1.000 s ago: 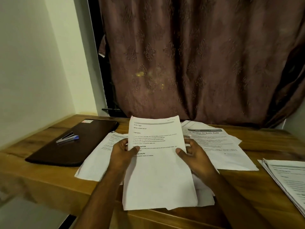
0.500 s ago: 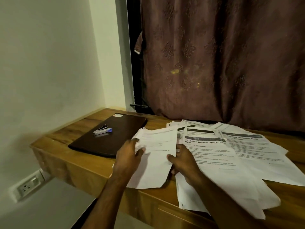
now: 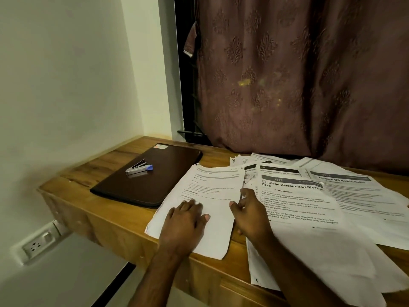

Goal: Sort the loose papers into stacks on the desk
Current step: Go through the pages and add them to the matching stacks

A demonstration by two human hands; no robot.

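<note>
Left hand lies flat, fingers straight, pressing the sheet just right of the brown folder; right hand has no grip, fingers loosely curled at that sheet's right edge. The sheet overhangs the counter edge. Risk: it slides off once the pressure lifts, or drifts into the loose pile further right of the folder.

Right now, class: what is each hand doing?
Left hand: open, flat on the white printed sheet.
Right hand: loosely curled at that sheet's edge, holding nothing.
</note>
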